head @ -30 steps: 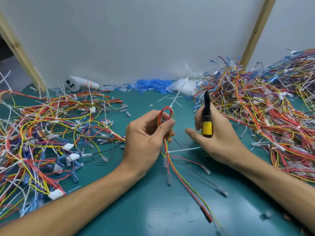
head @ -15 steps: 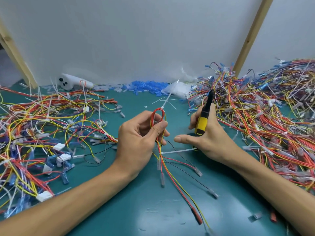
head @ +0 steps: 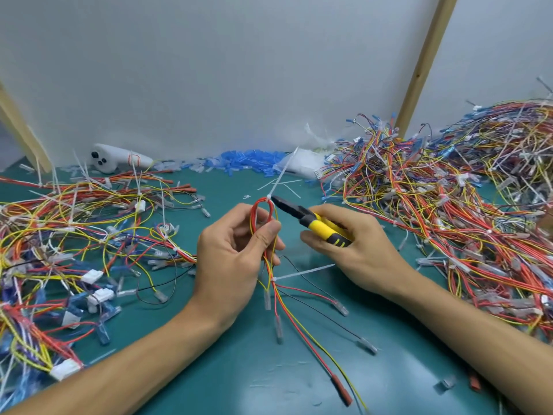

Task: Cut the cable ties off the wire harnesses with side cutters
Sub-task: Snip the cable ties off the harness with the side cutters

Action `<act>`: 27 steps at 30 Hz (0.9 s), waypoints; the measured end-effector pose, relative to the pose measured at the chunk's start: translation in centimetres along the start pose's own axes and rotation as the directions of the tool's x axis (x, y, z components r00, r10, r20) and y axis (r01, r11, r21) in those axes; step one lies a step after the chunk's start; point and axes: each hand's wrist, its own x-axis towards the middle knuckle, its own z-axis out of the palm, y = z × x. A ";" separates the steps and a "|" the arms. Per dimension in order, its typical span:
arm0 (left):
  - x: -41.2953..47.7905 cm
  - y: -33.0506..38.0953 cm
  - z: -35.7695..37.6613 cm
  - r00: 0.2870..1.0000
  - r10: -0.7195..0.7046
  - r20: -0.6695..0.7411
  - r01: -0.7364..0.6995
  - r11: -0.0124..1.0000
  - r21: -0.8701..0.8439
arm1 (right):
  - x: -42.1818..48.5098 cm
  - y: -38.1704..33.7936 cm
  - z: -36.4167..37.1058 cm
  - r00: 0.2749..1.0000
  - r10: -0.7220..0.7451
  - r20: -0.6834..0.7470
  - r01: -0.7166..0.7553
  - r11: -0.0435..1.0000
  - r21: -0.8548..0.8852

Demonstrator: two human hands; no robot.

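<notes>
A person's left hand [head: 236,259] pinches a small wire harness [head: 264,217] upright at the centre of a teal surface [head: 269,369], its red and yellow loop at top. The right hand [head: 353,247] is closed around yellow-handled side cutters [head: 311,218], whose black tips touch the white cable tie [head: 279,179] at the loop's 1 o'clock. For a clean cut, the blades should probably bite only the tie's band, clear of wire insulation. A second tie [head: 302,272] sticks out lower down towards 3 o'clock. Tangled harness heaps lie at 9 o'clock [head: 74,235] and 2 o'clock [head: 449,199]; neither blocks the cut. A white controller [head: 119,160] rests at 11 o'clock.
</notes>
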 end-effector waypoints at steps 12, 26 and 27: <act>-0.2 0.1 -0.1 0.995 0.096 -0.035 -0.091 0.990 0.110 | -0.4 -0.6 -0.7 0.997 0.048 0.058 -0.056 0.987 0.154; -0.3 0.4 0.3 0.993 0.116 0.033 -0.120 0.949 0.293 | -0.4 -1.7 -1.2 0.998 0.015 0.053 -0.022 0.993 0.118; -0.3 0.4 0.4 0.993 0.113 0.046 -0.122 0.943 0.311 | -0.4 -1.7 -1.3 0.999 0.008 0.047 -0.012 0.995 0.097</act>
